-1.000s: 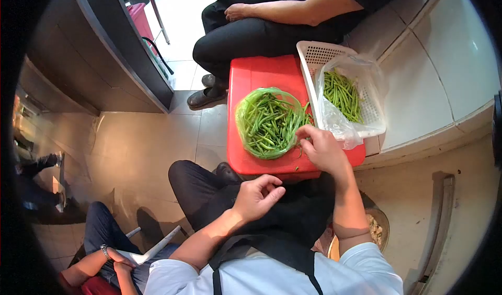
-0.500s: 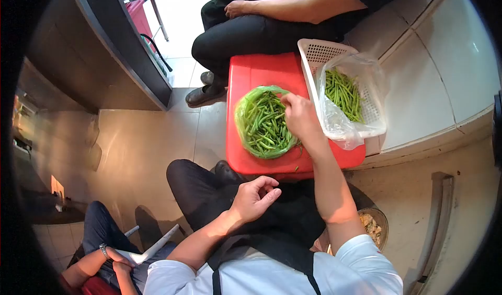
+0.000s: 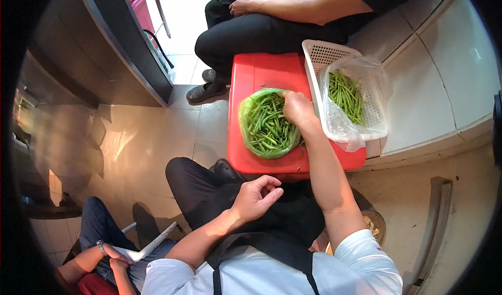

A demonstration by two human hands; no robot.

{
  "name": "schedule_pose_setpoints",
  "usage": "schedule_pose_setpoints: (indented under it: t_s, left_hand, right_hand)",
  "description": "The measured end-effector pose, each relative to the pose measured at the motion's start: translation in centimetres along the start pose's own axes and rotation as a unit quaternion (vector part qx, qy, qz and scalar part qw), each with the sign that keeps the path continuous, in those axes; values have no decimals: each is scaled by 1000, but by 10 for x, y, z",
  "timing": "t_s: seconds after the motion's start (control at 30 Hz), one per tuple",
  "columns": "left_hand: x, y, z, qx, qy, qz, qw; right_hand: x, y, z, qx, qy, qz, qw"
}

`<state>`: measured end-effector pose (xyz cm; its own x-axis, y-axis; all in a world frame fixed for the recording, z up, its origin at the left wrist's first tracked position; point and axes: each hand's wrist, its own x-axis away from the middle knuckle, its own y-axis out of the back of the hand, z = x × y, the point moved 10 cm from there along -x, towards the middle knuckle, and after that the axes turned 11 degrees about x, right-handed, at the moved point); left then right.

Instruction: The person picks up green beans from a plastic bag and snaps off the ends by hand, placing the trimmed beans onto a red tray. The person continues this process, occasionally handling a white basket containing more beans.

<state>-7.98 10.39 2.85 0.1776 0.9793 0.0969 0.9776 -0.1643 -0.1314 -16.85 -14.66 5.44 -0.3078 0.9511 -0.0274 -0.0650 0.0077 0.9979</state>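
Observation:
A green plastic bag (image 3: 243, 118) full of cut green beans (image 3: 269, 125) stands open on the red table (image 3: 251, 67). At its upper right rim is my right hand (image 3: 299, 108), fingers closed and pointing down; what they hold, if anything, is hidden. My left hand (image 3: 257, 196) hovers above my lap, fingers curled with the thumb apart and nothing in it. Longer green beans (image 3: 346, 96) lie in a clear plastic bag (image 3: 334, 118) inside the white basket (image 3: 312, 67), to the right of my right hand.
Across the table sits a person in black (image 3: 261, 31). Another person (image 3: 97, 258) sits at the lower left by a white chair frame (image 3: 151, 243). A dark counter (image 3: 99, 39) stands at the left, a tiled wall (image 3: 429, 96) at the right. A container (image 3: 379, 227) is beside my right elbow.
My right hand has shifted slightly at the green bag's rim, its fingers now lower beside the beans. My left hand has barely moved. A small green bit now shows on the table above the bag.

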Motion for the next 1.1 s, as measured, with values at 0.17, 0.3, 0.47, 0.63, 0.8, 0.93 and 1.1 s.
schedule_pose_setpoints:
  t_s: [0.17,0.3,0.47,0.63,0.8,0.93,1.1]
  left_hand:
    - [-1,-8,-11,-17,-3,29,999]
    - [-8,9,-17,-19,-29,-15,999]
    - [-20,26,-33,-25,-48,-51,997]
    - [-46,46,-65,-74,-117,-105,985]
    - [-92,66,-91,-43,-147,-170,973]
    - [-119,46,-118,133,-201,-113,964]
    - [-118,34,-125,243,-160,-67,954]
  right_hand:
    - [8,8,-1,-11,-3,7,1000]
    - [20,22,-6,-84,-46,-2,995]
    - [32,34,-11,-222,-43,-62,972]
    - [43,60,-6,-374,-38,-94,922]
    - [51,71,8,-550,6,-25,835]
    - [67,83,26,-628,81,16,774]
    - [92,74,25,-649,65,33,757]
